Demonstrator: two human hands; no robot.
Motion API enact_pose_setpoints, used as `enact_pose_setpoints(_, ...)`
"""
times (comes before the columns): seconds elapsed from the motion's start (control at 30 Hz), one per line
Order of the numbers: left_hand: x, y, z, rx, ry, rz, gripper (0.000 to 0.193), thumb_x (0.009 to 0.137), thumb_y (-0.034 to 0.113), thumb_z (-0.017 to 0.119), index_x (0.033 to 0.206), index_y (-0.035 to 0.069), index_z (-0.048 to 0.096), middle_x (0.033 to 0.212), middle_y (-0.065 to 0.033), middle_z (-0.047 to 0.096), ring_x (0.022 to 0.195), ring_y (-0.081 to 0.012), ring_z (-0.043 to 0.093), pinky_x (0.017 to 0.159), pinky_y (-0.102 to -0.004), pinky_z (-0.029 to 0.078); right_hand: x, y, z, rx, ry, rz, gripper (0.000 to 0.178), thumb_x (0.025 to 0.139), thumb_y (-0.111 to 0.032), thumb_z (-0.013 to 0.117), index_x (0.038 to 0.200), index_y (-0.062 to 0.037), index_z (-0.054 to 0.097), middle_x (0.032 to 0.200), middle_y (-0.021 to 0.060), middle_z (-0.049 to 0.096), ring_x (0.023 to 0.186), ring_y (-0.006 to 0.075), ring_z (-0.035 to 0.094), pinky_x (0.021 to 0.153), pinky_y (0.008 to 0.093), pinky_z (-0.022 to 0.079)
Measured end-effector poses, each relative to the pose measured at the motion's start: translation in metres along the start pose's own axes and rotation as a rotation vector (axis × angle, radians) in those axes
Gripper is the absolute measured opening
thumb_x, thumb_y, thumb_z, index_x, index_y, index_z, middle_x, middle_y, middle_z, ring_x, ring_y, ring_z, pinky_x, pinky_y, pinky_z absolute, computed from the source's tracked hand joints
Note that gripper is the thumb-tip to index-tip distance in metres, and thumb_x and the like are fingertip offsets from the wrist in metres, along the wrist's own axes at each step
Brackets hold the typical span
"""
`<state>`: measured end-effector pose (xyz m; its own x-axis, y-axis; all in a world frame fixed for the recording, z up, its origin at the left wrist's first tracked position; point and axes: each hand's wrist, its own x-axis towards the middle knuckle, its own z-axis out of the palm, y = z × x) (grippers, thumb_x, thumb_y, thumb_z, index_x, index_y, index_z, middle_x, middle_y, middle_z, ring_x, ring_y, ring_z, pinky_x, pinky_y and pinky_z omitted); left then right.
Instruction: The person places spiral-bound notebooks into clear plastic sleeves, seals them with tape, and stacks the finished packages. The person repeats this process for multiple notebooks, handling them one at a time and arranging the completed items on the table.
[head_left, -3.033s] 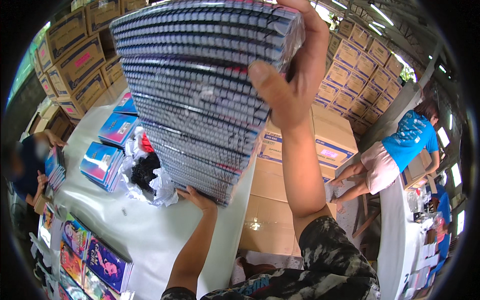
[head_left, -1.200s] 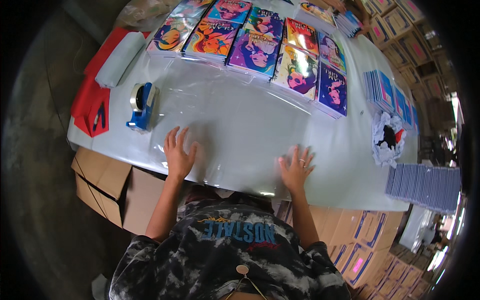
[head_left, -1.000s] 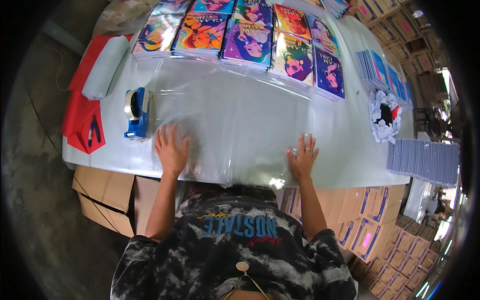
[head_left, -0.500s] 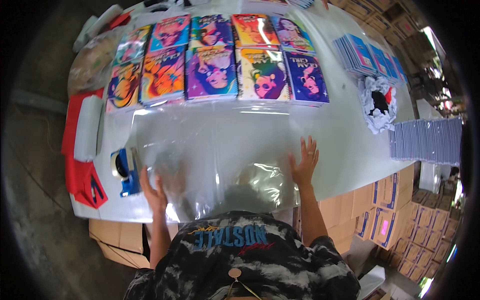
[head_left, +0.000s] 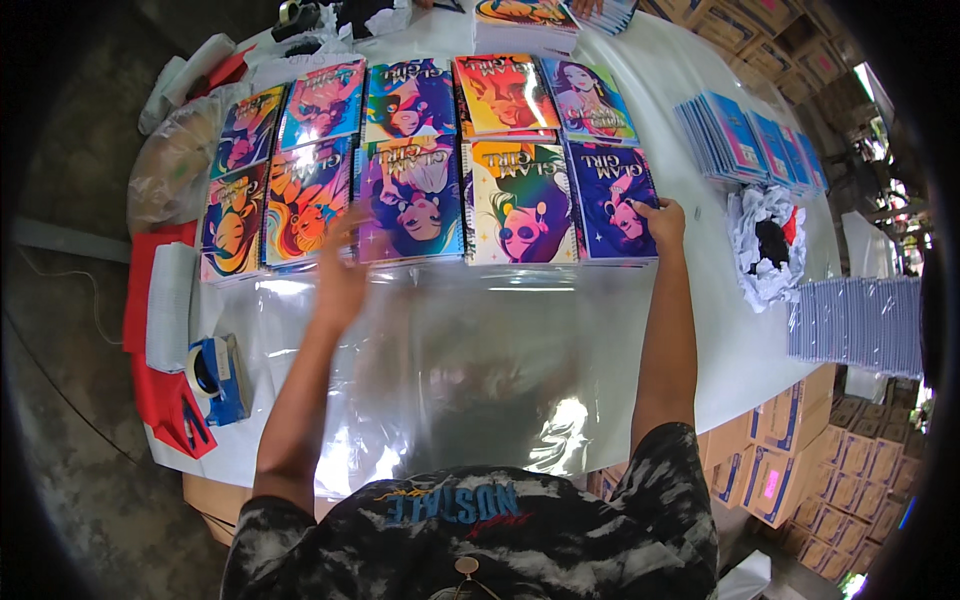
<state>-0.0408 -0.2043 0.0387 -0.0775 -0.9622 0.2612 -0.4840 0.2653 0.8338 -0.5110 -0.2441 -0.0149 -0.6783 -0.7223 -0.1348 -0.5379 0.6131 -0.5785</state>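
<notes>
A glossy clear plastic sheet [head_left: 480, 350] lies nearest on the white table [head_left: 725, 350]. Beyond, the blurred left hand [head_left: 345, 268] is unclenched, contact unclear; the right hand [head_left: 667, 224] grasps a dark-purple spiral-bound notebook's [head_left: 612, 205] edge, rightmost in the nearer row.

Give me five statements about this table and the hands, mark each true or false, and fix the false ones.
1. The right hand is at the right edge of the dark purple notebook. True.
2. The left hand is holding the tape dispenser. False: the left hand, blurred, is at the front row of notebooks; the blue tape dispenser stands apart, to its left.
3. Clear plastic film lies between the notebooks and the person. True.
4. The front row has three stacks. False: it has five.
5. The crumpled white paper is left of the front row. False: the crumpled white paper is to its right.
</notes>
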Motion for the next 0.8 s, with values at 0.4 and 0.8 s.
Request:
enact_pose_setpoints(0.4,0.018,0.058,0.213,0.478,-0.421,0.283,0.086,0.081,0.059,0.052,0.141,0.005,0.024,0.144,-0.0302,0.017,0.134,-0.0486,0.012,0.103,-0.0637,0.009,-0.148,0.026,-0.146,1.167,0.212,-0.358,0.051,0.084,-0.002,0.059,0.131,0.0029,0.039,0.121,0.0133,0.052,0.107,0.0223,0.052,0.095,0.0344,0.039)
enact_pose_setpoints(0.8,0.079,0.059,0.212,0.555,-0.597,-0.23,0.106,0.07,0.052,0.068,0.142,0.0,0.012,0.147,-0.028,0.01,0.137,-0.0445,0.007,0.103,-0.0652,0.011,-0.256,0.007,-0.131,1.436,0.117,-0.3,0.04,0.084,0.001,0.056,0.123,0.0031,0.047,0.117,0.0121,0.056,0.106,0.0225,0.055,0.095,0.0366,0.041)
